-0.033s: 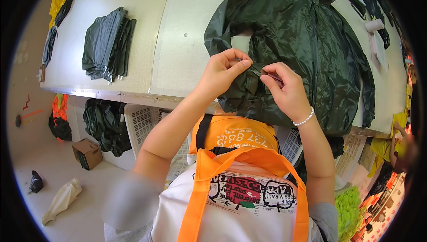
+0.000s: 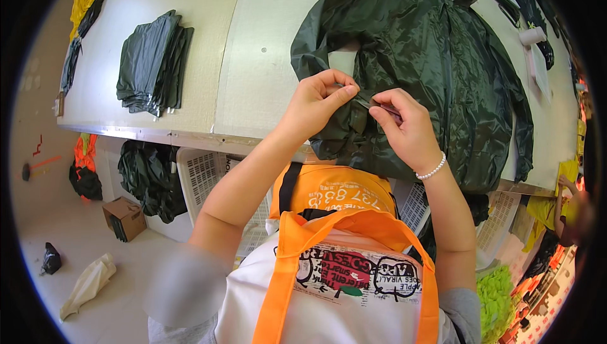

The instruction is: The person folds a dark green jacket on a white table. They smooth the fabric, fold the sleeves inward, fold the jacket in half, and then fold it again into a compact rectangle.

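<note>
A dark green, shiny jacket (image 2: pixel 404 47) lies spread on the table, its collar at the far side and its hem toward me. My left hand (image 2: pixel 319 101) is closed, thumb and forefinger pinching a bit of the jacket's fabric near its left side. Close beside it, my right hand (image 2: pixel 408 126) is closed around a small slim tool (image 2: pixel 394 115), mostly hidden by the fingers. The tool's tip comes near the pinched fabric; its kind cannot be made out.
A stack of folded dark green garments (image 2: pixel 152 63) lies left on the pale table (image 2: pixel 253 53). A white roll (image 2: pixel 532 36) stands right. Beneath the table are white plastic baskets (image 2: pixel 199 170) and a cardboard box (image 2: pixel 124 217). A person in yellow (image 2: pixel 549 211) is at far right.
</note>
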